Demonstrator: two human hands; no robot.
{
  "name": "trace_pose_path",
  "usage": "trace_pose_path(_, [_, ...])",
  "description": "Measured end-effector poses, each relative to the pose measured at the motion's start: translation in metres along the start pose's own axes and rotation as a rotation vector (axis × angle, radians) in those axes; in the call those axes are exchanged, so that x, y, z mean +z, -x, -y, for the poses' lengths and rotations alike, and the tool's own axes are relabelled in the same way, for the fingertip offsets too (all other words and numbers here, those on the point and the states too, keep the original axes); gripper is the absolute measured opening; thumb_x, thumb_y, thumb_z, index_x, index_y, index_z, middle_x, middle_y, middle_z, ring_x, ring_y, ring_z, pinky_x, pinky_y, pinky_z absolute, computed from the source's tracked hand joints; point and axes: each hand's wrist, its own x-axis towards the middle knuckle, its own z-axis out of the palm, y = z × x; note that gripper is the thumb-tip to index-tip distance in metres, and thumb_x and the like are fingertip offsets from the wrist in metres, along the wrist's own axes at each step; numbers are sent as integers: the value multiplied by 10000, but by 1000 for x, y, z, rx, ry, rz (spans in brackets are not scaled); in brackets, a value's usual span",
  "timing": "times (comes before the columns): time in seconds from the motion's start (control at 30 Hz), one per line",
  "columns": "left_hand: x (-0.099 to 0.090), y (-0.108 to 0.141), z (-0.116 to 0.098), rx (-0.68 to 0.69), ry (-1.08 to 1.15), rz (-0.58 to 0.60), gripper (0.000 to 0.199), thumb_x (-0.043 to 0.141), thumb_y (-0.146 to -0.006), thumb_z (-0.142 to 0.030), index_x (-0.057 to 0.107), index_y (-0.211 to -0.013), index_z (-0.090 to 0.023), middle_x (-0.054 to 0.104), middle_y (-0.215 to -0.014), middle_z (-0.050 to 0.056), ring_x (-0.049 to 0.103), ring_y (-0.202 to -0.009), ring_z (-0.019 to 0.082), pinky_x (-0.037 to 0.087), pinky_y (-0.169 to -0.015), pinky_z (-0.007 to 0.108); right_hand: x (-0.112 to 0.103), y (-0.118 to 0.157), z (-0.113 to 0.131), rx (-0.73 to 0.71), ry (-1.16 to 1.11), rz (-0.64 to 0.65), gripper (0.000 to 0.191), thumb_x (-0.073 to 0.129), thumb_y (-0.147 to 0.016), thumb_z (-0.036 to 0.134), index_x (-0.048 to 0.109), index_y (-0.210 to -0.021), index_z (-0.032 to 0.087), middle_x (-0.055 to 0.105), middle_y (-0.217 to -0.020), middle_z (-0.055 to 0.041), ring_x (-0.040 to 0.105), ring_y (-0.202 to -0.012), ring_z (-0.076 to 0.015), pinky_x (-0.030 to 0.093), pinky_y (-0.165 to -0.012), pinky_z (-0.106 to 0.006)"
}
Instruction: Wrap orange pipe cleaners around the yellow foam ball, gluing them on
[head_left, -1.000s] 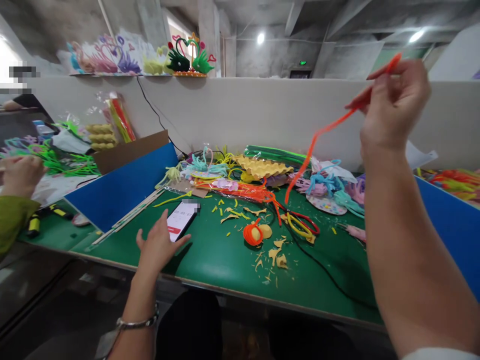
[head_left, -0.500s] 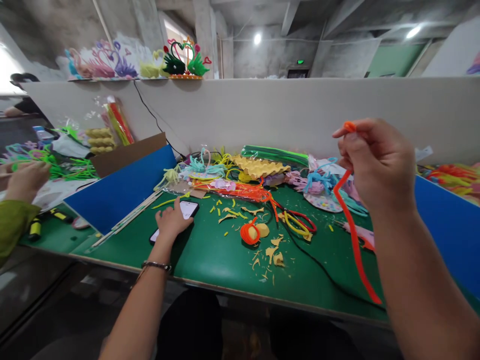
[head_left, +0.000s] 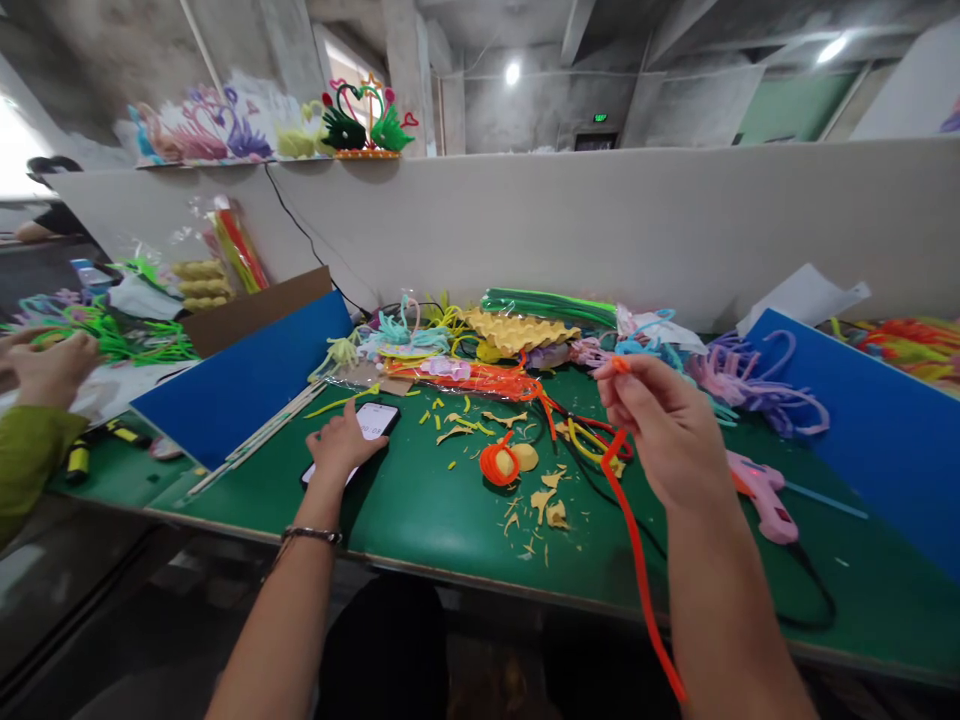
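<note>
My right hand (head_left: 656, 425) is raised over the right part of the green table, pinching an orange pipe cleaner (head_left: 634, 530). A small curled end shows at the fingertips; the long tail bends and hangs past the wrist toward the table's front edge. My left hand (head_left: 341, 440) lies over a smartphone (head_left: 379, 418) with a lit screen, fingers apart, touching it. Between the hands sits an orange pipe-cleaner coil (head_left: 495, 465) around a yellowish piece, with a similar yellowish piece (head_left: 526, 457) beside it.
Yellowish scraps (head_left: 551, 500) litter the middle. A pink glue gun (head_left: 765, 495) with a cable lies at right. Blue panels (head_left: 247, 385) flank the table. Bundles of pipe cleaners (head_left: 480, 380) line the back. Another person's hand (head_left: 56, 365) works at far left.
My right hand has moved left and down with the orange pipe cleaner, uncovering the glue gun and purple pipe cleaners. My left hand stays at the phone, its raised finger now lower.
</note>
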Motion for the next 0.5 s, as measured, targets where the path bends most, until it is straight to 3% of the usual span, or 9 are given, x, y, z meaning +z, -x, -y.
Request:
trace_pose_path(0.37, [5, -9, 2, 47, 18, -12, 834, 472, -741, -456, 185, -1413, -54, 472, -1294, 290, 452, -1198, 393, 292, -964, 540, 0, -2, -2, 123, -100, 41, 88, 641, -729, 317, 648, -721, 229, 510, -592, 37, 392, -503, -44, 300, -443, -168])
trace_pose_path(0.5, [6, -21, 17, 139, 69, -20, 879, 505, -685, -530, 272, -1380, -45, 506, -1258, 302, 481, -1164, 423, 289, -948, 595, -1, -1, -3, 135, -83, 55, 88, 627, -741, 314, 643, -730, 229, 509, -596, 38, 379, -493, -44, 303, -440, -168])
